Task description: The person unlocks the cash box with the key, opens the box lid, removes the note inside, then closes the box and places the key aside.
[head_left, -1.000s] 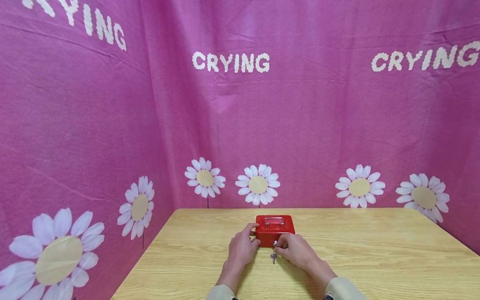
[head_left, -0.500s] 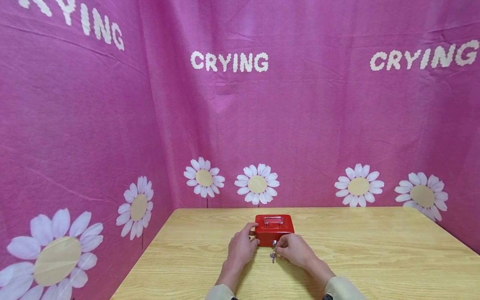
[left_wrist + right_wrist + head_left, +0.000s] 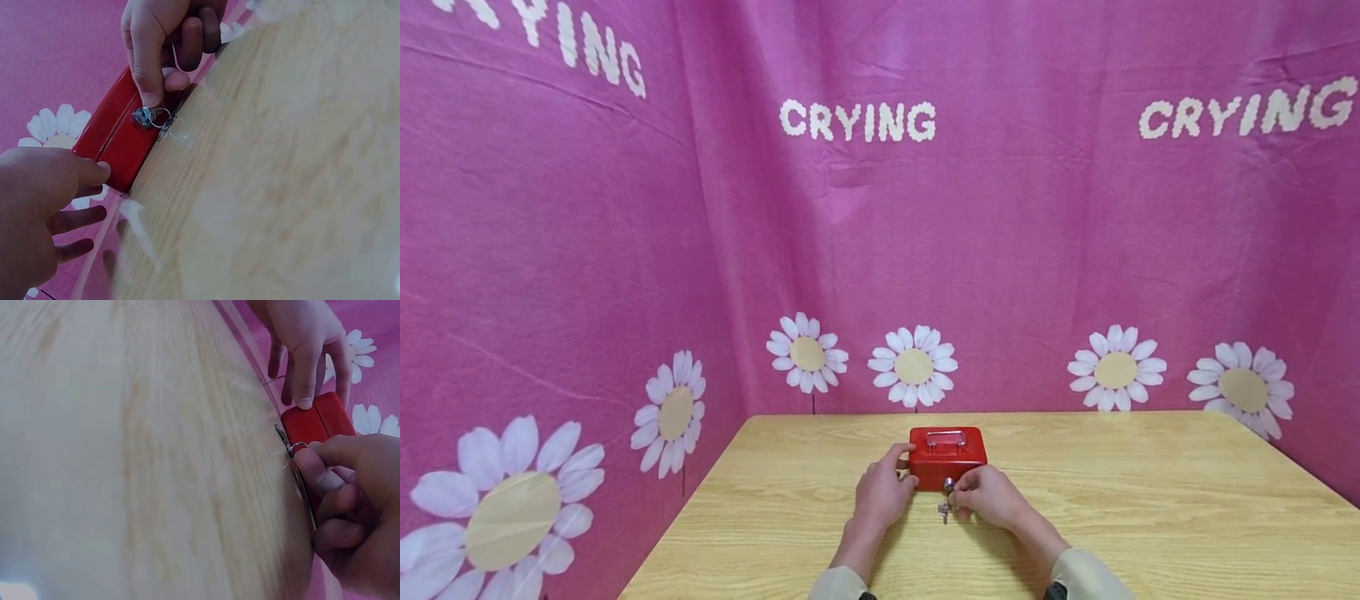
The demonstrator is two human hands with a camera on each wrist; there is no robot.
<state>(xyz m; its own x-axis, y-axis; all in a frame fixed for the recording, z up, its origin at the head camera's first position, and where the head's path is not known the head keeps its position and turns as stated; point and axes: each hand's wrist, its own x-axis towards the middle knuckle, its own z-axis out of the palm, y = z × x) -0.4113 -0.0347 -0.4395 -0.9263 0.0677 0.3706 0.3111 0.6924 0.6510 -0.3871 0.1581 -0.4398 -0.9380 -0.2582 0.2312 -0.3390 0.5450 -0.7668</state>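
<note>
A small red cash box with a metal handle on its lid stands shut on the table. My left hand holds its left end, the thumb on the front corner and the index finger at the lid edge. On the front is a round silver lock. My right hand pinches a key at this lock between thumb and index finger; the fingertips mostly hide the key. From it hangs a ring with another key, dangling just below the box front.
The light wood table extends around the box on all sides. Behind and to the left hangs a pink cloth printed with daisies and white lettering.
The right fingers have shifted slightly at the lock, and the hanging key has swung a little left. The left hand keeps its hold on the box. The head view has drifted slightly.
</note>
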